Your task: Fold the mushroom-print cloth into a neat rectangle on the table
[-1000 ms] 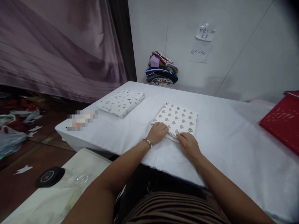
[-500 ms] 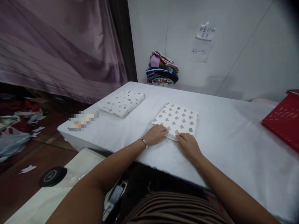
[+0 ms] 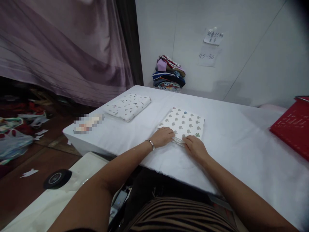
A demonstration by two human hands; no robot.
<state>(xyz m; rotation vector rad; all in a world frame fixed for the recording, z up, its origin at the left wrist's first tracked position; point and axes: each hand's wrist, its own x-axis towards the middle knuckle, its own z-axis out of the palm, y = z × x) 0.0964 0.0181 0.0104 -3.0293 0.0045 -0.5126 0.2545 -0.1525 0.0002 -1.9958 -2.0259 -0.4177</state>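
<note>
A folded white cloth (image 3: pixel 184 122) with grey mushroom-like prints and a few coloured ones lies flat on the white-covered table (image 3: pixel 241 141). At its near left corner, my left hand (image 3: pixel 163 137), with a bracelet at the wrist, holds the edge with curled fingers. My right hand (image 3: pixel 195 146) pinches the same near edge a little to the right, thumb below and fingers on top. Between the two hands, several stacked layers show at the fold. Further left rests a second folded white cloth (image 3: pixel 129 107) with small scattered prints, touched by neither hand.
A stack of folded fabrics (image 3: pixel 169 74) stands behind the table against the wall. To the right is a red basket (image 3: pixel 293 125). A blurred-out item (image 3: pixel 88 124) lies near the left corner. A black round object (image 3: pixel 57 179) sits on a white surface at lower left.
The view has shifted slightly. Both hands keep their hold on the near edge of the folded cloth, which stays in place with hardly any visible difference.
</note>
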